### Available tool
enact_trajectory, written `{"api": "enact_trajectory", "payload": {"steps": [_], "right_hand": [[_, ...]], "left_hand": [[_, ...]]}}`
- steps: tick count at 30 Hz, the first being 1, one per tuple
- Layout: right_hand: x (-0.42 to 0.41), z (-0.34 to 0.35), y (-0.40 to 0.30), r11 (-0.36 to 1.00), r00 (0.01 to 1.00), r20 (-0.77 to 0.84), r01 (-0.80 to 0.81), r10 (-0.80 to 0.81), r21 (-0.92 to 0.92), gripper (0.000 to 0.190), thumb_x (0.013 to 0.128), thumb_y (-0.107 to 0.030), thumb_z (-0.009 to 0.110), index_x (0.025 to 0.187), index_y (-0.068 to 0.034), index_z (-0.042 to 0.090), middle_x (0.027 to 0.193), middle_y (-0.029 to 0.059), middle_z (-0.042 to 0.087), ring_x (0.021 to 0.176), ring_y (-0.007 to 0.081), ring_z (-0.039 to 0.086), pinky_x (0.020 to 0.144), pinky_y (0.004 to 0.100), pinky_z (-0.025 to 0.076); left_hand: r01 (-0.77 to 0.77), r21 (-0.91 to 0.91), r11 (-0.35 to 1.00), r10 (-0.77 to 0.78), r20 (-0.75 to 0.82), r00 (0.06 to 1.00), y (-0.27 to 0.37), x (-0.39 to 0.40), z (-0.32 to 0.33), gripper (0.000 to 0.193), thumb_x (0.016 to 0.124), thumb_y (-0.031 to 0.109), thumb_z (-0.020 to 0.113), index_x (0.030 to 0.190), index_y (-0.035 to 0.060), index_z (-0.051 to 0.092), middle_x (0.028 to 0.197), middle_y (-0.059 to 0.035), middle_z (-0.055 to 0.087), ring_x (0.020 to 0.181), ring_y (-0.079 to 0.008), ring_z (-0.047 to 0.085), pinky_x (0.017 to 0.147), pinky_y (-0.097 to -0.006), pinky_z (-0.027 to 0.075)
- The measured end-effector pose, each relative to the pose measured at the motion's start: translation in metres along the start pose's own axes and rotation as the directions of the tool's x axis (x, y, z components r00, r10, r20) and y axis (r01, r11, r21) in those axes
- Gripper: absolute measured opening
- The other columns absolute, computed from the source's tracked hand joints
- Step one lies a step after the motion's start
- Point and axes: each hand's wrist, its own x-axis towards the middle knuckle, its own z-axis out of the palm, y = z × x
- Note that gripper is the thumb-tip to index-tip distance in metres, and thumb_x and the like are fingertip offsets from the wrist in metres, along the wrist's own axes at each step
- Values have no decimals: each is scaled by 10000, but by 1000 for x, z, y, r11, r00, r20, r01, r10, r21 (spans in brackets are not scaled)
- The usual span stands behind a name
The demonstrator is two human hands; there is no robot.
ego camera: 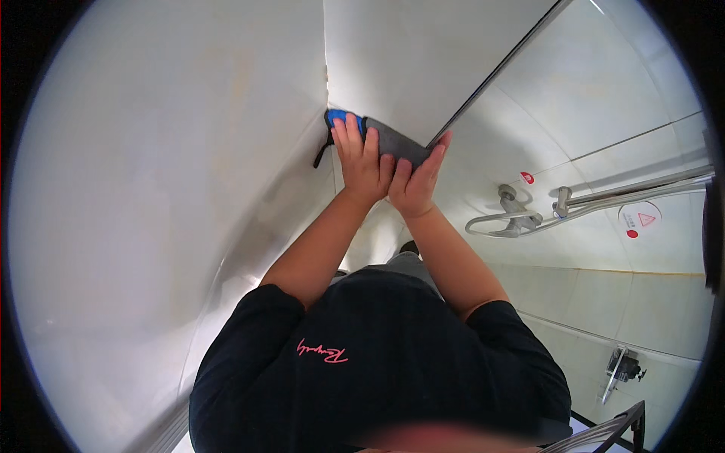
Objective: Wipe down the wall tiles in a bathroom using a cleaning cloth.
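Observation:
A flat grey and blue item [395, 139], perhaps a cleaning pad, is held by both hands against the pale wall at a corner. Its blue end has a black edge, and a black strap [320, 156] hangs from that side. My left hand [361, 164] lies over the blue end and part of the grey, fingers spread. At the other end, my right hand [419, 184] grips the grey part, its fingers pointing up the wall. The two thumbs nearly meet at the item's lower edge. The side facing the wall is hidden.
A thin metal strip [498, 71] runs down to my right fingertips. On the tiled wall to the right are a shower mixer [516, 218] with its hose, a metal rail [640, 188] and a round warning sticker [640, 218]. A metal fixture [623, 365] sits lower right.

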Motion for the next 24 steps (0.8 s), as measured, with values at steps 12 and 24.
{"api": "enact_trajectory", "payload": {"steps": [12,24], "right_hand": [[39,-14,-15,988,993,-16,-119,121,102,718,903,-125,469,1439,100,48,1454,391,125,1358,521,180,1115,518,163],[-78,14,-1,888,866,291,-449,407,94,782,887,-160,476,1396,156,-27,1438,411,108,1346,520,188,1118,511,143]], "left_hand": [[13,-44,999,-13,2,1000,14,43,-8,557,883,354,472,1361,72,416,1482,-314,169,1307,-607,135,1011,-706,106],[163,-1,987,-162,134,978,-17,-88,13,649,900,292,467,1460,103,198,1520,-279,62,1360,-548,77,1057,-680,99]]}}
